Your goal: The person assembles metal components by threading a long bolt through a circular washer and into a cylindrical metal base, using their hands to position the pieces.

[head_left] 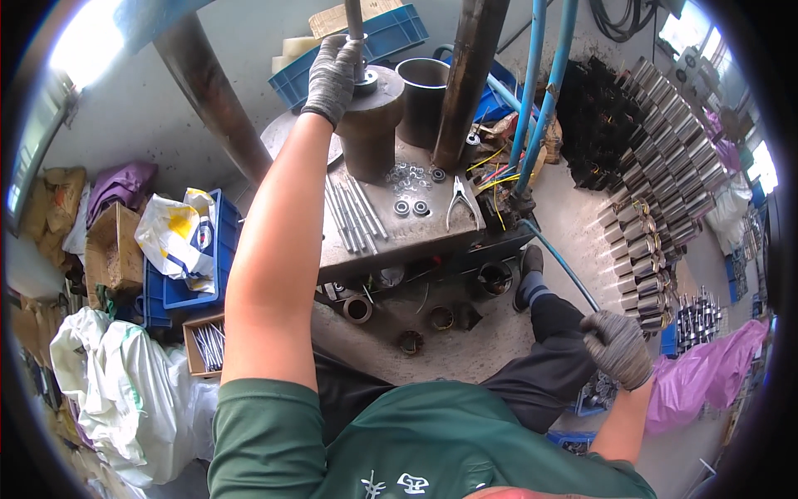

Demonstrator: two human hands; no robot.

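My left hand (331, 81), in a grey knit glove, is closed around an upright metal shaft (358, 61). The shaft's lower end meets a bearing-like ring (366, 80) on top of a thick steel cylinder (370, 112). A narrower rod (354, 15) comes down from above in line with it. Low on the right, my gloved right hand (619, 349) wraps round the end of a long blue lever (567, 272), which slants up toward the press. On the metal bench (432, 237) lie several bare shafts (353, 214), small bearings (411, 208), loose rings (410, 175) and pliers (463, 205).
A dark steel post (471, 83) and blue pipes (544, 91) rise behind the bench. Stacked metal cylinders (665, 158) line the right side. Blue crates (224, 249), a box of rods (204, 345) and white sacks (125, 391) crowd the left. Round parts (357, 309) sit underneath.
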